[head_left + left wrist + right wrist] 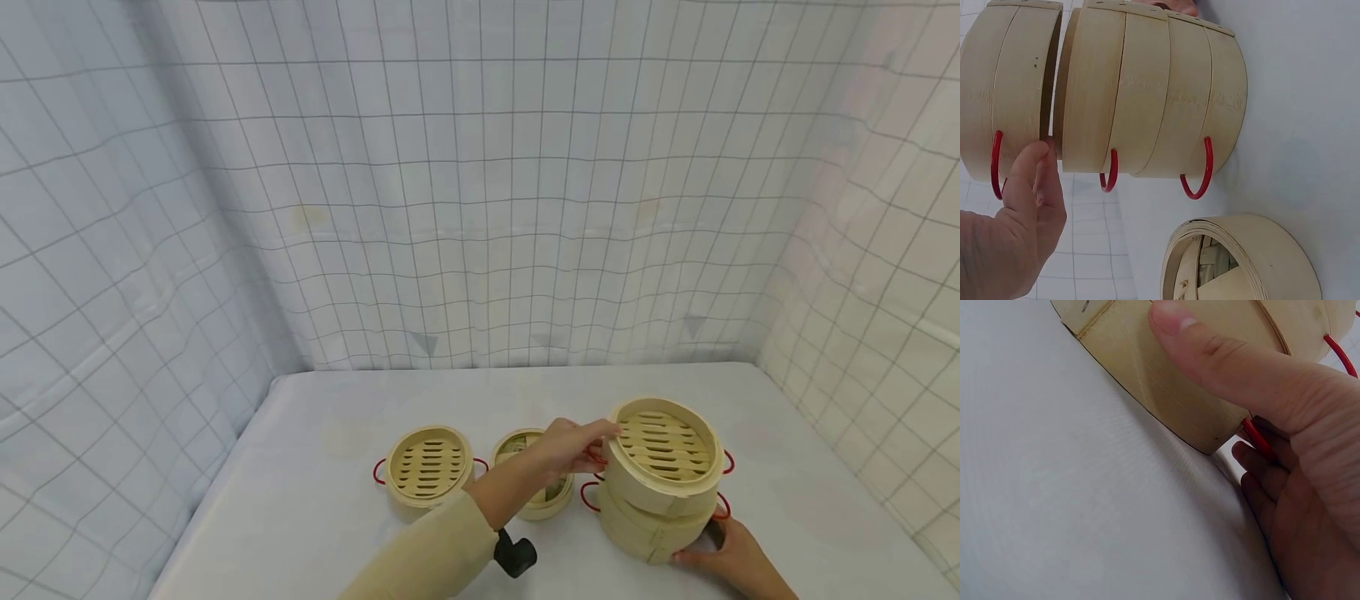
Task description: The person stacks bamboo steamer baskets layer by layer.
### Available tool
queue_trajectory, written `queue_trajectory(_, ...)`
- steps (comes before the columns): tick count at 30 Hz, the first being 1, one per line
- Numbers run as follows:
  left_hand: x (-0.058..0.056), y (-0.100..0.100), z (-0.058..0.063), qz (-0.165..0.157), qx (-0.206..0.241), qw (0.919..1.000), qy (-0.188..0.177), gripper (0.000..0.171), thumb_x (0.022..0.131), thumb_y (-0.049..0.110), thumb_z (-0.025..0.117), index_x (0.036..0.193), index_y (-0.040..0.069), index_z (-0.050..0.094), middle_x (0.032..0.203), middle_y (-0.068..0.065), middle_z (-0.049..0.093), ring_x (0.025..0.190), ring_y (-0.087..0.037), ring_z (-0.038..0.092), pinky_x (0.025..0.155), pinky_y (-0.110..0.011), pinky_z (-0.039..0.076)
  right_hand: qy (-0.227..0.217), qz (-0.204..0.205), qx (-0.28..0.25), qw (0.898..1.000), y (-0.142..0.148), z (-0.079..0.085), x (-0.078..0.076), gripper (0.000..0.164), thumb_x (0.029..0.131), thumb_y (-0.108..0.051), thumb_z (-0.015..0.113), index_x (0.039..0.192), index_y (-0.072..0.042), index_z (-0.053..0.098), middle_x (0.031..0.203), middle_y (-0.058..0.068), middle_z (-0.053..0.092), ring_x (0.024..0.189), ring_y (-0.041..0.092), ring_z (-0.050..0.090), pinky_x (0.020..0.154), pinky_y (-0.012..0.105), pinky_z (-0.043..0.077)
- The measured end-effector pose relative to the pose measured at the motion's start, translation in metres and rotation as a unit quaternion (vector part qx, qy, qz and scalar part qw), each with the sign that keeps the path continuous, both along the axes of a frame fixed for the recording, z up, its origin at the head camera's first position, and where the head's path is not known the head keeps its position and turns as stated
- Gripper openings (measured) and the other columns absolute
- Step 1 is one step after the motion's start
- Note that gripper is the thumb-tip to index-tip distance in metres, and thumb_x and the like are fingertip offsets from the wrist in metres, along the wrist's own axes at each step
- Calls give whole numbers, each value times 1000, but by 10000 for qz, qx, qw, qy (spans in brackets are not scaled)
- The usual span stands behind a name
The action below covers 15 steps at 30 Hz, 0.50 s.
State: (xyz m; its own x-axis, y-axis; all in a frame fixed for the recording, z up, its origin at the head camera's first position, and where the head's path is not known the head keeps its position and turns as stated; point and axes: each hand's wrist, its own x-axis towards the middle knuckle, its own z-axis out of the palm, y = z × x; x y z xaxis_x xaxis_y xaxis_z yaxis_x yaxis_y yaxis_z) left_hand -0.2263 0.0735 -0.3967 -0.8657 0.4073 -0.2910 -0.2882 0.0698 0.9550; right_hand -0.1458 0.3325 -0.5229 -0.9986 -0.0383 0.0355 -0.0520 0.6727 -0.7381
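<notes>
A stack of bamboo steamer baskets with red handles stands at the right of the table in the head view. My left hand [564, 446] pinches the rim of the top basket [652, 485] beside its handle. That basket is tilted, and the left wrist view shows a gap between it and the middle basket [1116, 87]. Low at the stack's right side, my right hand [731, 557] holds the bottom basket [1166, 400]. Its thumb lies on the basket's wall, while its other fingers are behind, around the red handle [1259, 439] and partly hidden.
Left of the stack sits a smaller round bamboo basket [551, 507], partly covered by my left forearm. Further left is another slatted steamer basket [412, 500] with red handles. A black rounded object [515, 557] shows beside my left sleeve. Grid-patterned sheets [495, 192] surround the white table [315, 483].
</notes>
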Motion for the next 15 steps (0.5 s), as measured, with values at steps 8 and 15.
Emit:
queue_trajectory(8, 1, 4, 0, 86, -202, 9998, 38, 29, 75, 32, 72, 71, 5, 65, 68, -3, 58, 55, -8, 57, 61, -24, 54, 258, 78, -76, 9996, 1, -4, 0, 66, 65, -25, 84, 119, 1, 55, 118, 12, 58, 107, 2, 48, 87, 22, 40)
queue_trajectory(15, 2, 8, 4, 151, -484, 9986, 171, 30, 75, 33, 71, 73, 5, 64, 73, -4, 58, 58, -8, 57, 63, -25, 54, 403, 101, -127, 9991, 2, -5, 0, 65, 63, -23, 85, 116, -1, 56, 115, 9, 59, 104, -1, 48, 86, 21, 41)
